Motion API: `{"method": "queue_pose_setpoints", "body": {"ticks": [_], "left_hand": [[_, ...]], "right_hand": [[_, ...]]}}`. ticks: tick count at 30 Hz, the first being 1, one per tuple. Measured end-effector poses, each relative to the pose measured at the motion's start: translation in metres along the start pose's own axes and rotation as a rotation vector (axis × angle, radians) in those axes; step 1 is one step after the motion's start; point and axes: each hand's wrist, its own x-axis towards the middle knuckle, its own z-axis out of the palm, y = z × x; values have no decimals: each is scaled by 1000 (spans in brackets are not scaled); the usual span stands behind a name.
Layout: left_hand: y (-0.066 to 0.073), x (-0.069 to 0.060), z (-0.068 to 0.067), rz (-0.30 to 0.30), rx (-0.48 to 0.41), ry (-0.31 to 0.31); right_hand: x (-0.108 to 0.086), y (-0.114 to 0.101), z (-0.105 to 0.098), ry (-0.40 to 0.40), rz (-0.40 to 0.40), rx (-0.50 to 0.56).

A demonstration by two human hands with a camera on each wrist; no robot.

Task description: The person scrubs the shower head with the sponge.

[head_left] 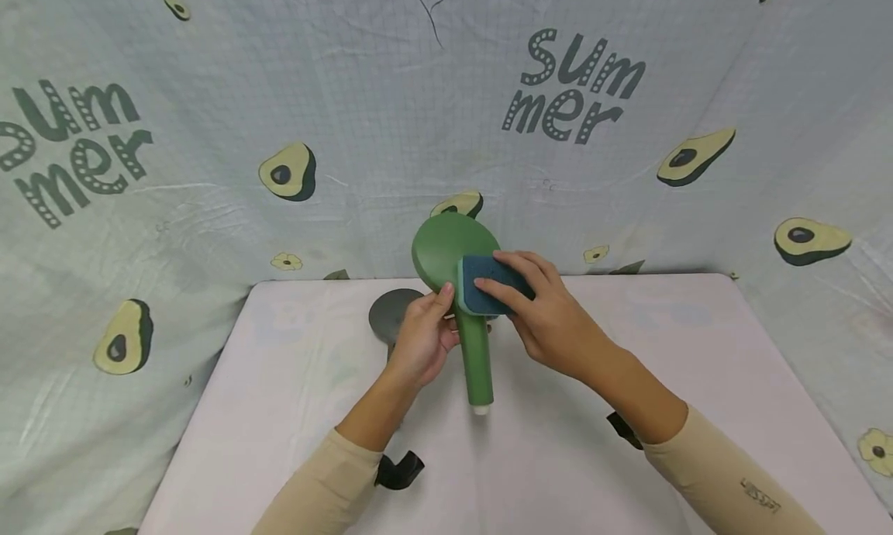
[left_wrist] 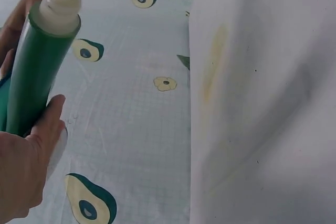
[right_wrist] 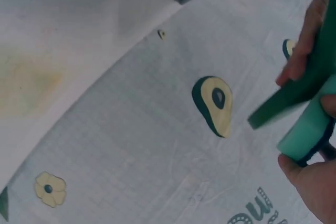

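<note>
A green handheld shower head [head_left: 446,244] is held above the white table, its round head up and its handle pointing down toward me. My left hand [head_left: 422,337] grips it at the neck, thumb in front and fingers behind. The handle [left_wrist: 39,77] ends in a pale connector [left_wrist: 60,6], plain in the left wrist view. In my right hand [head_left: 558,326] is a sponge [head_left: 484,287], dark blue on one side and teal on the other. Its teal side lies against the shower head's neck in the head view. Fingers and thumb pinch the sponge [right_wrist: 307,129] in the right wrist view.
A grey round-headed object [head_left: 392,312] with a thin handle lies on the table [head_left: 544,457] behind my left hand, partly hidden. Patterned cloth [head_left: 377,147] with avocados hangs behind the table. A black curved piece [head_left: 399,471] shows beside the left sleeve.
</note>
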Motion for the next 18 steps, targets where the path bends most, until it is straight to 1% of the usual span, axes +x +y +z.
{"method": "queue_pose_setpoints", "body": {"ticks": [3,6,9,11,13,14,16,18], "left_hand": [[1,-1,-1,-22,-6,41],[1,2,0,-26,15,89],[1,3,-1,-8,85,113],[0,4,-3,4,122,106],[-1,4,-3,13,160,102],[-1,4,-4,16,165,104],[-2,6,-2,15,156,128],[-3,7,0,12,145,163]], "right_hand": [[1,-5,0,-54,-80,-46],[-8,-16,0,-112,-207,-139],[-23,-29,4,-160,-334,-201],[-31,-37,5,-193,-394,-228],[-36,-42,4,-220,-416,-241],[-37,-43,3,-228,-412,-251],[-33,-41,-1,-238,-382,-281],[-25,-37,-6,-229,-334,-315]]}}
